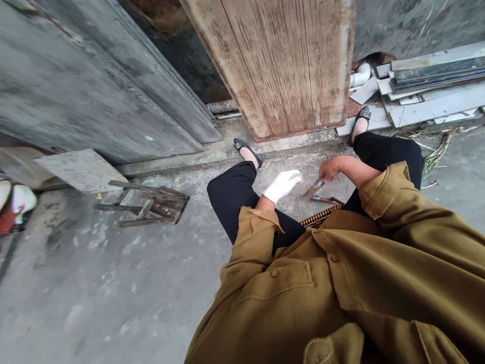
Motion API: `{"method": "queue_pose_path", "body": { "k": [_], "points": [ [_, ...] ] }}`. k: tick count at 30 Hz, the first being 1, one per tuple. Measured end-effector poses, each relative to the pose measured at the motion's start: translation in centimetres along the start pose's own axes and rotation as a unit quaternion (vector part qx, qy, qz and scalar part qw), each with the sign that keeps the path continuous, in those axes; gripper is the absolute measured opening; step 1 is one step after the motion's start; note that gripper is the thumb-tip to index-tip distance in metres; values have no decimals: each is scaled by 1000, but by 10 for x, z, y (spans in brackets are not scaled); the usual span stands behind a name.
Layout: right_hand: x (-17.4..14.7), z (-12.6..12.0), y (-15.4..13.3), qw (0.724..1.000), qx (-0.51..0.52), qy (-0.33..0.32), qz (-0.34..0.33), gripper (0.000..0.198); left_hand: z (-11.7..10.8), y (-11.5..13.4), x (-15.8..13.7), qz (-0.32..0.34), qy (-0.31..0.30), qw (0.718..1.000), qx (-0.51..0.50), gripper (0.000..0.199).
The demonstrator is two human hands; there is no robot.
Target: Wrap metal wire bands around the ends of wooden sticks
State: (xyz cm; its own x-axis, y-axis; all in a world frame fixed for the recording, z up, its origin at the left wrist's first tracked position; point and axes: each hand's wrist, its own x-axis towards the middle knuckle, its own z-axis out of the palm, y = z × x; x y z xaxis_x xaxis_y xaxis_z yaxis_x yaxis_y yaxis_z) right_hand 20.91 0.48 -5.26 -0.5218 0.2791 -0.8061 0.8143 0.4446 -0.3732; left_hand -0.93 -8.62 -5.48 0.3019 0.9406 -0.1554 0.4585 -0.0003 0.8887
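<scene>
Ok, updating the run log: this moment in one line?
left hand: white glove, grip unclear; right hand: bare, holding tool; ground: wooden stool

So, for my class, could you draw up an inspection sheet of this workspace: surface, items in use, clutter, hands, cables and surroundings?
Surface: grey floor, patchy and stained.
Items in use: hand tool, blurred, type unclear; slim item close by.
Clutter: wooden stool at picture left; stacked boards and plant stalks at right.
Hands: left hand white-gloved, grip unclear; right hand bare, holding the tool.
Cables: nothing seen.
Surroundings: wooden panel ahead, grey wall, white pipe.
</scene>
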Motion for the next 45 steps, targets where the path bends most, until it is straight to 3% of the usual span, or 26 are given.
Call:
{"method": "queue_pose_path", "body": {
  "k": [3, 6, 8, 10, 12, 13, 15, 17, 19, 22, 24, 27, 29, 31, 33, 35, 36, 38, 39, 42, 45],
  "points": [
    [-3, 4, -3, 981, 85, -144, -99, 43, -3, -1, 2, -4, 1, 1000, 3, 14],
    [-24, -8, -3, 954, 157, -137, -215, 55, -4, -1, 3, -9, 33, 999, -16, 18],
    [-41, -20, 1, 927, 251, -18, -279, 55, -4, 0, 3, -15, 35, 999, -28, 25],
    [-53, -30, 8, 865, 358, 162, -313, 52, -1, 2, 3, -20, 18, 999, -41, 32],
    [-53, -35, 16, 803, 419, 315, -286, 46, 2, 7, 2, -16, -12, 998, -51, 36],
    [-50, -35, 19, 788, 426, 368, -248, 42, 3, 10, 1, -9, -31, 998, -51, 36],
    [-37, -33, 23, 804, 388, 425, -146, 34, 5, 16, 1, 9, -67, 997, -31, 35],
    [-23, -28, 21, 854, 281, 436, -41, 27, 6, 21, -1, 22, -101, 995, 12, 32],
    [-12, -24, 16, 899, 142, 413, 31, 25, 6, 24, -2, 26, -125, 991, 48, 28],
    [0, -16, 6, 945, -16, 318, 70, 28, 3, 23, -4, 28, -128, 989, 67, 23],
    [6, -9, 2, 977, -63, 198, 52, 27, 1, 20, -4, 26, -108, 991, 74, 20],
    [10, 2, -1, 999, -18, -24, -22, 29, -2, 14, -2, 14, -67, 994, 80, 16],
    [4, 4, -2, 982, 63, -145, -99, 39, -4, 11, 0, 7, -37, 997, 67, 14],
    [-11, -1, -2, 951, 147, -190, -192, 50, -5, 8, 1, 0, -7, 999, 38, 15],
    [-30, -13, 3, 922, 247, -109, -278, 55, -5, 6, 1, -13, 15, 1000, -3, 18],
    [-45, -25, 11, 867, 370, 81, -325, 53, -5, 5, 0, -29, 12, 999, -43, 23],
    [-49, -30, 16, 828, 419, 180, -325, 51, -4, 4, -1, -34, 2, 998, -58, 24],
    [-49, -35, 24, 791, 454, 314, -263, 42, -2, 4, -1, -38, -20, 996, -73, 25],
    [-45, -35, 26, 798, 440, 356, -208, 38, -1, 5, -1, -36, -31, 996, -73, 24],
    [-25, -29, 23, 877, 282, 389, -22, 24, 1, 7, -2, -22, -50, 997, -55, 20],
    [-11, -24, 11, 922, 88, 372, 67, 25, 1, 9, -3, -2, -61, 998, -30, 17]
  ]
}}
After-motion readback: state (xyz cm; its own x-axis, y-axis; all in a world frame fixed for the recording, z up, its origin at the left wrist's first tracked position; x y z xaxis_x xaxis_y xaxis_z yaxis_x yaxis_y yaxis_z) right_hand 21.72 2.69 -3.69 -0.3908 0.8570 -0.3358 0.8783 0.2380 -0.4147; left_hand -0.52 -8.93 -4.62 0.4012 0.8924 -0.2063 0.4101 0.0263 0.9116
